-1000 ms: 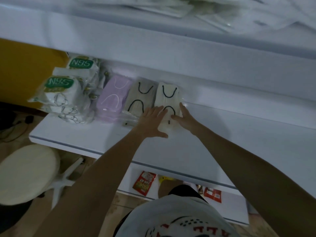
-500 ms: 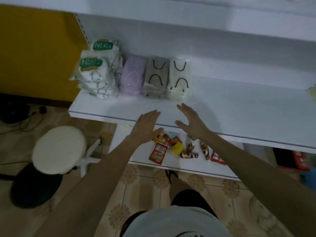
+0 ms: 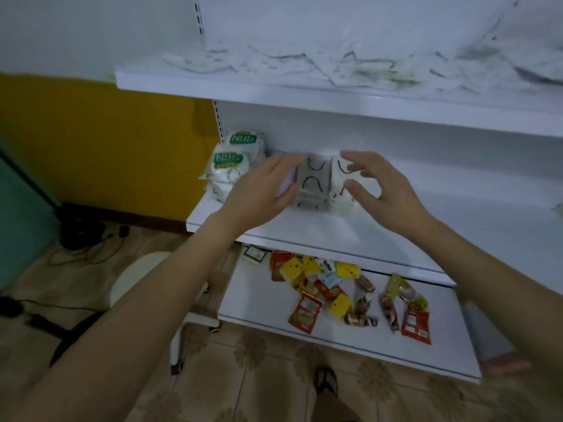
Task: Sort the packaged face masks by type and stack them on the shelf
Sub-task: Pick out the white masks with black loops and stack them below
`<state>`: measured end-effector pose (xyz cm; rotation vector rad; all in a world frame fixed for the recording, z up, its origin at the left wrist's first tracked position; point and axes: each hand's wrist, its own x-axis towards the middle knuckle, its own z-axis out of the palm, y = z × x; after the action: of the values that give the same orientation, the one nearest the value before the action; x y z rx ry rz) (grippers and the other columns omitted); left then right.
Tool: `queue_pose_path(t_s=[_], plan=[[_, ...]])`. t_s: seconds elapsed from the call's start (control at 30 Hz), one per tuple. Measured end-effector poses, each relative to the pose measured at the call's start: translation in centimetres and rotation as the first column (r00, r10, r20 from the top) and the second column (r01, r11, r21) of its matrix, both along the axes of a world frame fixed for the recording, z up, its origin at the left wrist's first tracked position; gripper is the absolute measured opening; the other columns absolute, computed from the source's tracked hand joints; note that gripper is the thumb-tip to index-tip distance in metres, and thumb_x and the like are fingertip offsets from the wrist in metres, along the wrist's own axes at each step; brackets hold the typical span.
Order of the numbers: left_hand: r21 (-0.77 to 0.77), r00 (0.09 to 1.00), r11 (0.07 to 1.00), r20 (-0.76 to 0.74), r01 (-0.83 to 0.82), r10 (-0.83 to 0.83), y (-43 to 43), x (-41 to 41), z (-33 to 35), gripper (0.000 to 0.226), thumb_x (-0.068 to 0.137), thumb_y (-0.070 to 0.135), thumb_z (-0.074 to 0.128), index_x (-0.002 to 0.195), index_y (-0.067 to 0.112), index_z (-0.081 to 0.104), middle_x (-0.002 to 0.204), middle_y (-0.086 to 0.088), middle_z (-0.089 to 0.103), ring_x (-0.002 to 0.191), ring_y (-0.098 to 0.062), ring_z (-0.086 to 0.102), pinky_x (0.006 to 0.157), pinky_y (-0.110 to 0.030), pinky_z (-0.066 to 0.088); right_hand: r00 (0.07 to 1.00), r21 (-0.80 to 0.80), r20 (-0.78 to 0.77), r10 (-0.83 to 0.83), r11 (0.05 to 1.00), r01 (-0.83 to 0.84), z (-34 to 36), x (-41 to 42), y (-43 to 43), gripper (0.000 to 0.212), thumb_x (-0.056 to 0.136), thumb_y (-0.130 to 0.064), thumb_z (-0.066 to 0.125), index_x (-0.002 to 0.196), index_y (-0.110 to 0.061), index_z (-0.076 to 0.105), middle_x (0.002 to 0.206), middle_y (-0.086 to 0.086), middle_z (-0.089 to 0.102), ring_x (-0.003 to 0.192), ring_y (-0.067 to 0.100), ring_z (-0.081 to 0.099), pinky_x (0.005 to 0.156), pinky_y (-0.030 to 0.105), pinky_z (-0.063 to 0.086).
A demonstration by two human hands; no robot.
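Open, empty left hand [image 3: 263,193] and right hand [image 3: 377,185] hovered mid-frame; unsorted masks [image 3: 350,68] lay above, strewn sideways along the upper shelf [image 3: 274,88].

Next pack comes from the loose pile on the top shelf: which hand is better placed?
Right, probably: the right hand hangs below the bulk of the loose pile, which spreads rightward; the left hand sits under its thin left end.

Two hands [image 3: 259,196] [image 3: 384,193], two N95 packs [image 3: 243,138] [image 3: 227,159], one grey mask stack [image 3: 312,184], one cream stack [image 3: 336,181], three shelves [image 3: 213,85] [image 3: 396,239] [image 3: 350,339], one stool [image 3: 131,275]
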<state>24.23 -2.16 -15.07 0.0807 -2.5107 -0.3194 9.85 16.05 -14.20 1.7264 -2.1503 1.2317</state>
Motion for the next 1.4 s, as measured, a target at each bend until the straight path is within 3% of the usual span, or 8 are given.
queue_pose_path(t_s=[0.13,0.3,0.43,0.63,0.87,1.07,1.3,1.4], plan=[[-0.119,0.988,0.992,-0.144,0.043,-0.06,0.3,-2.0,6.4,0.044,0.091,0.026,0.044,0.128,0.004,0.053,0.126,-0.012,0.058,0.11,-0.013,0.045,0.083,-0.014,0.034,0.998,-0.138,-0.057,0.011,0.99,-0.019,6.5,-1.7,-0.2,0.035,0.094,-0.025,0.048,0.128,-0.021,0.047,0.117,-0.006,0.052,0.099,0.005,0.055,0.089,0.014,0.044],[-0.128,0.986,0.992,-0.164,-0.022,0.001,-2.1,-6.8,12.5,0.043,0.095,0.031,0.044,0.134,0.012,0.048,0.134,-0.004,0.052,0.122,-0.018,0.046,0.095,-0.017,0.031,0.994,-0.227,-0.094,-0.055,0.973,0.033,13.3,-6.7,-0.6,0.034,0.096,-0.017,0.048,0.13,-0.021,0.046,0.118,-0.008,0.053,0.093,-0.009,0.053,0.083,0.006,0.042],[-0.036,0.992,0.995,-0.09,-0.09,0.087,-4.8,-10.9,14.9,0.043,0.098,0.025,0.047,0.138,0.011,0.042,0.139,-0.007,0.047,0.126,-0.021,0.044,0.096,-0.016,0.027,0.987,-0.203,-0.024,-0.157,0.968,0.149,16.7,-11.7,-0.9,0.036,0.096,-0.017,0.048,0.132,-0.021,0.047,0.116,-0.01,0.053,0.093,0.002,0.052,0.079,0.005,0.04],[0.07,0.98,0.985,0.127,-0.16,0.151,-8.4,-14.9,13.7,0.045,0.096,0.03,0.048,0.138,0.016,0.041,0.139,-0.004,0.046,0.123,-0.018,0.047,0.091,-0.021,0.033,0.953,0.091,0.038,-0.302,0.95,0.298,16.7,-18.0,-1.3,0.039,0.094,-0.024,0.051,0.132,-0.024,0.046,0.115,-0.002,0.054,0.097,0.013,0.052,0.083,0.022,0.036],[0.071,0.971,0.995,0.236,-0.065,0.047,-9.4,-19.9,14.1,0.04,0.093,0.037,0.052,0.127,0.016,0.051,0.122,-0.002,0.06,0.095,-0.01,0.054,0.083,-0.023,0.042,0.862,0.44,0.018,-0.507,0.778,0.448,15.7,-21.5,-2.7,0.047,0.09,-0.038,0.057,0.132,-0.02,0.045,0.125,0.008,0.057,0.104,0.021,0.054,0.082,0.024,0.034],[0.0,0.89,0.997,0.45,-0.081,0.072,-6.7,-24.9,14.2,0.064,0.084,0.063,0.049,0.135,0.024,0.041,0.121,0.003,0.06,0.108,-0.018,0.055,0.088,-0.033,0.043,0.826,0.549,0.067,-0.559,0.712,0.437,14.5,-20.5,-6.3,0.074,0.081,-0.052,0.063,0.14,-0.017,0.035,0.138,0.006,0.047,0.124,0.022,0.045,0.088,0.026,0.032],[0.057,0.936,0.998,0.353,-0.009,-0.012,-8.2,-27.3,14.7,0.05,0.087,0.055,0.052,0.127,0.024,0.049,0.101,0.004,0.057,0.097,-0.015,0.056,0.088,-0.032,0.045,0.712,0.382,0.421,-0.562,0.822,0.423,14.1,-21.4,-7.0,0.076,0.08,0.0,0.067,0.144,-0.013,0.029,0.125,0.015,0.049,0.097,0.024,0.054,0.071,0.023,0.04],[0.063,0.936,0.991,0.327,0.114,-0.128,-9.3,-28.8,14.6,0.049,0.093,0.048,0.047,0.136,0.027,0.044,0.13,0.001,0.051,0.12,-0.017,0.046,0.104,-0.038,0.036,0.602,0.266,0.612,-0.513,0.85,0.454,13.8,-22.2,-6.6,0.068,0.082,0.005,0.059,0.14,-0.02,0.035,0.115,0.011,0.049,0.083,0.024,0.06,0.069,0.03,0.048]])
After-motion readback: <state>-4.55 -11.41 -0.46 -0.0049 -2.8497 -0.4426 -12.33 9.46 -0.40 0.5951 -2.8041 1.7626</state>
